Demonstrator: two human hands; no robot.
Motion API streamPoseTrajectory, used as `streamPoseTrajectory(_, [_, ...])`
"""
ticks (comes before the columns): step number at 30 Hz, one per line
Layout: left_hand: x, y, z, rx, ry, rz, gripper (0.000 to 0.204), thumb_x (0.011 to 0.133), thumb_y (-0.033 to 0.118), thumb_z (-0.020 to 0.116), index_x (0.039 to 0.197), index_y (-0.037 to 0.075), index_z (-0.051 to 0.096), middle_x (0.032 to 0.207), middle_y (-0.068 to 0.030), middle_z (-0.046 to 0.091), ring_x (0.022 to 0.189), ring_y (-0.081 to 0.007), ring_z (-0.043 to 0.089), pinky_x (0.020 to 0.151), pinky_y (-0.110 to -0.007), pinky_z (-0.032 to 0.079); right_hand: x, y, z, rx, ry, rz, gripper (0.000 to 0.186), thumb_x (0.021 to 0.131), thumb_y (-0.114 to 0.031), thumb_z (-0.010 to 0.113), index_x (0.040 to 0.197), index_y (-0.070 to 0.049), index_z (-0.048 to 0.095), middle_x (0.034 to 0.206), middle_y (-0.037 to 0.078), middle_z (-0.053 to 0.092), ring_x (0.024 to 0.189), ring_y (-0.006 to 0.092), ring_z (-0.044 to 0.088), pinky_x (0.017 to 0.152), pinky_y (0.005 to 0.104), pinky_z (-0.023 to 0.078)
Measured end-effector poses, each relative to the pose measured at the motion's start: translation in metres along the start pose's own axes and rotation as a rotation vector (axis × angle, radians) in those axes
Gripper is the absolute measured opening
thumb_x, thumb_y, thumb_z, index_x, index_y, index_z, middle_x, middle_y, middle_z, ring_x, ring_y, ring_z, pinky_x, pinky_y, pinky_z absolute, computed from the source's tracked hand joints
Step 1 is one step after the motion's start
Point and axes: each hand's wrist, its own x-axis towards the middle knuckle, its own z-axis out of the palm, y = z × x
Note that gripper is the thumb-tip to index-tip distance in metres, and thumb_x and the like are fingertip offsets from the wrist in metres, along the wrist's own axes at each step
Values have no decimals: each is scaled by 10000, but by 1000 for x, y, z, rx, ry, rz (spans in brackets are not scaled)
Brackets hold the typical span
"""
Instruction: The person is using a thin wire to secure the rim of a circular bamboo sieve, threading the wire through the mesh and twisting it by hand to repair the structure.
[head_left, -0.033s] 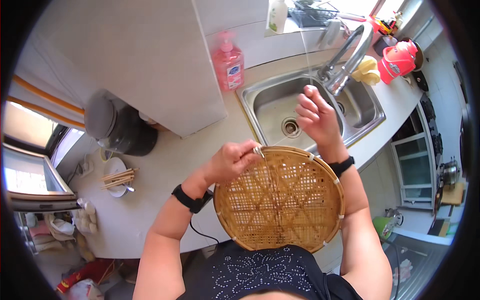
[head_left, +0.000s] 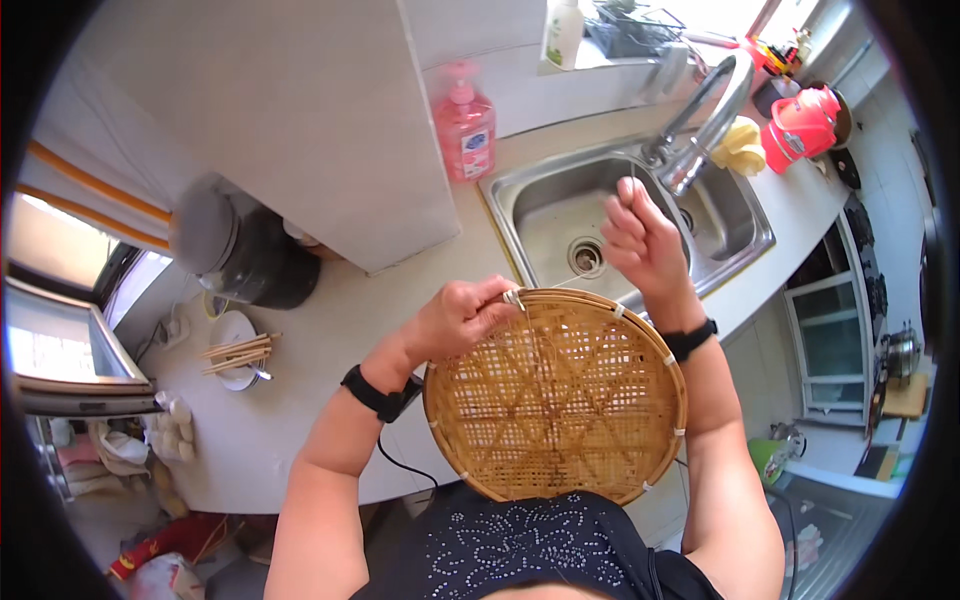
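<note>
A round woven bamboo tray (head_left: 555, 400) is tilted up against my front, its rim bound in several spots with white ties. My left hand (head_left: 465, 318) grips the upper left of the rim, thumb and fingers closed beside a white binding (head_left: 513, 297). A thin pale strand (head_left: 575, 279) runs from that binding toward my right hand (head_left: 645, 240). That hand is held over the sink beyond the tray, its fingers closed in a pinch. A short end of the strand sticks up above the fingertips.
Beyond the tray is a double steel sink (head_left: 535, 215) with a curved faucet (head_left: 715, 120). A pink soap bottle (head_left: 466, 135) and a red-pink jug (head_left: 800, 128) flank it. On the left counter are a dark lidded container (head_left: 260, 250) and a plate with wooden sticks (head_left: 237, 352).
My right hand has shifted slightly right and down. The strand now stretches between the rim and that hand, while its long upright part above the fingers is much shorter. My left hand keeps its grip.
</note>
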Motion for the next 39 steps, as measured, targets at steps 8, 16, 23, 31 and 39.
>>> streamPoseTrajectory(8, [-24,4,-47,88,69,-163,194,962,187,597,1078,35,623,707,-46,572,653,-98,479,634,-256,435,-198,17,-78,-1871,515,-88,282,861,-141,695,677,-36,508,551,79,457,489,160,401,470,317,360])
streamPoseTrajectory(16, [-29,1,-38,29,77,-150,205,972,204,584,1068,27,618,698,-37,564,660,-82,464,632,-250,429,-535,-88,-213,-1593,2044,-72,495,914,-479,593,824,0,682,722,124,678,599,233,584,573,382,469])
streamPoseTrajectory(23, [-7,10,-24,65,-34,-32,196,976,196,574,1066,30,625,735,-42,587,682,-93,486,657,-260,450,-122,21,-20,-910,556,-67,355,1030,-285,442,1124,-49,689,659,-47,557,459,20,275,438,200,270])
streamPoseTrajectory(31, [-13,15,-28,93,-10,-9,204,975,199,577,1081,30,619,754,-66,610,686,-111,509,681,-274,465,-59,85,24,-537,164,87,393,1035,-334,433,1297,-72,562,1291,99,594,969,92,614,892,262,487])
streamPoseTrajectory(39, [-29,7,-28,111,29,-89,200,964,190,585,1083,31,611,720,-133,593,648,-177,539,647,-292,460,35,46,17,221,275,-205,249,1038,-276,432,1055,-102,610,769,-15,490,713,120,500,896,366,490])
